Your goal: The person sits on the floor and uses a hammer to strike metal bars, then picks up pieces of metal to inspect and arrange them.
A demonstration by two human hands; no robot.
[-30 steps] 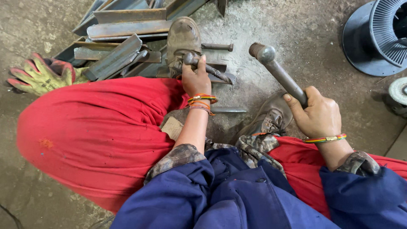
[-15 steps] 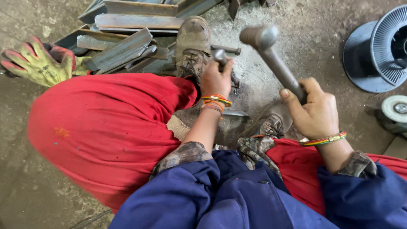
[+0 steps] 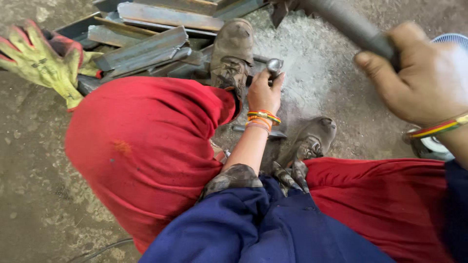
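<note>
My left hand (image 3: 263,90) is closed around a short steel punch (image 3: 274,65) with a rounded shiny top, held upright on the concrete floor beside my left boot (image 3: 232,54). My right hand (image 3: 420,78) is raised high at the upper right, gripping the dark handle of a hammer (image 3: 344,20); the hammer's head is out of view past the top edge. Both wrists wear coloured thread bands. My knees in red trousers (image 3: 146,146) fill the middle of the view.
A pile of rusty steel angle pieces (image 3: 146,46) lies at the top left under my left boot. A yellow-green work glove (image 3: 41,61) lies on the floor at far left. My right boot (image 3: 312,139) rests near the centre. A metal strip (image 3: 243,129) lies between the boots.
My right hand has swung the hammer upward and closer to the camera, its head leaving the view. My left hand stays on the punch.
</note>
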